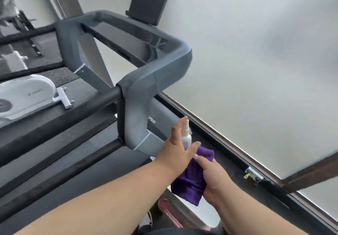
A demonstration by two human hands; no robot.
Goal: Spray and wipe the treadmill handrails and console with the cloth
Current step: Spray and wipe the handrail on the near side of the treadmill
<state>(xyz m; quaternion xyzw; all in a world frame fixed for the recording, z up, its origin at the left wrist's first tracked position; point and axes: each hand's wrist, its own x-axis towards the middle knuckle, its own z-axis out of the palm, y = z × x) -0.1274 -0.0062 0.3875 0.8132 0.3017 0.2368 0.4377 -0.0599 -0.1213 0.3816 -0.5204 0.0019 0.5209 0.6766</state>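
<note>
Left hand [178,148] gripping white spray bottle [186,135], nozzle seemingly aiming at grey padded handrail [136,117] just beside it; right hand [213,177], fingers curling round bunched purple cloth [191,176], waiting below handrail for wiping; console [128,39] lying beyond handrail.

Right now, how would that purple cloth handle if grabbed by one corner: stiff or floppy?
Probably floppy: the purple microfibre cloth sags and folds below the right hand gripping it. Likely light, since a loose grip holds it. Its plush surface suggests it won't slip easily. The left hand holds the small white spray bottle.
</note>
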